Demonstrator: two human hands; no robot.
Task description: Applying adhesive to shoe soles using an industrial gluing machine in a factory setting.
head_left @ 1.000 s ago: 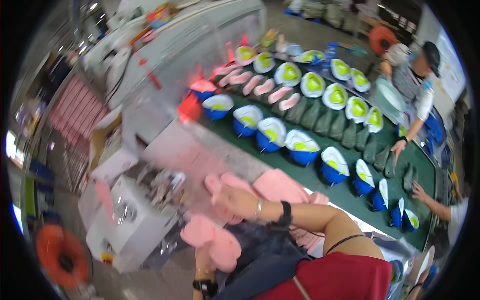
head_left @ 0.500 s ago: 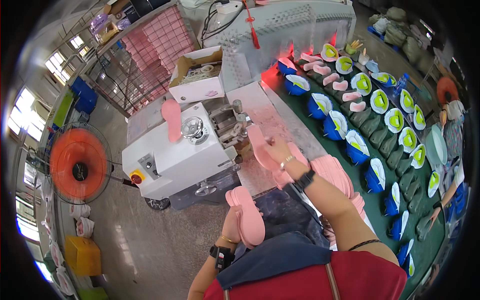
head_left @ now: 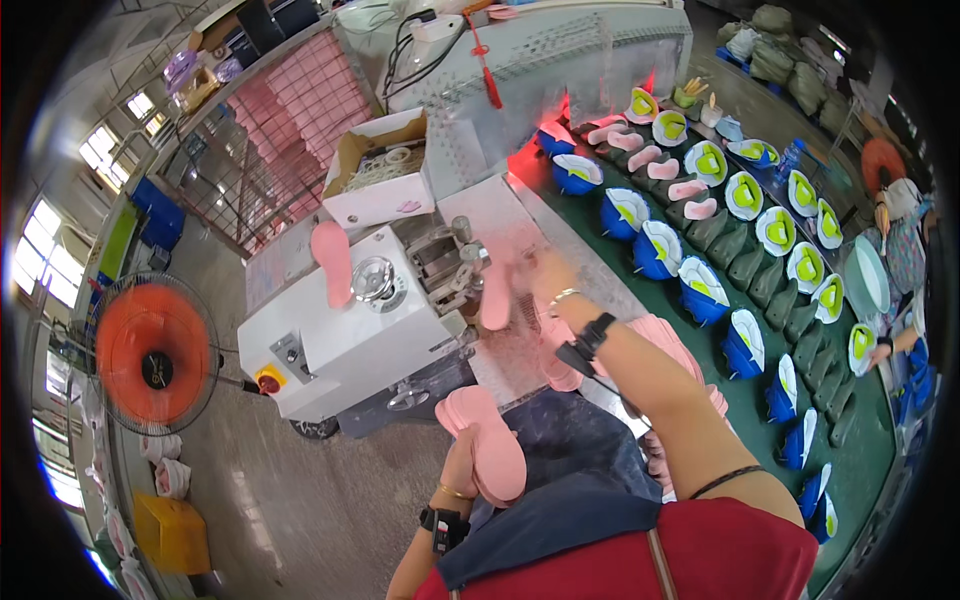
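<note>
The step in hand looks like working insoles singly at the machine (head_left: 345, 345); the next move probably calls for guiding the single insole (head_left: 495, 300) straight along the machine's right end, where it lies. Its long axis runs nearly up and down the view, one rounded end pointing down; blur hides how the upper end sits. The right hand (head_left: 551, 278), just right of it, is too blurred to tell whether it pinches or lies spread. Below the machine, the left hand (head_left: 460, 468) clasps a stack (head_left: 492, 455) of insoles, slanting, narrower ends toward the machine.
</note>
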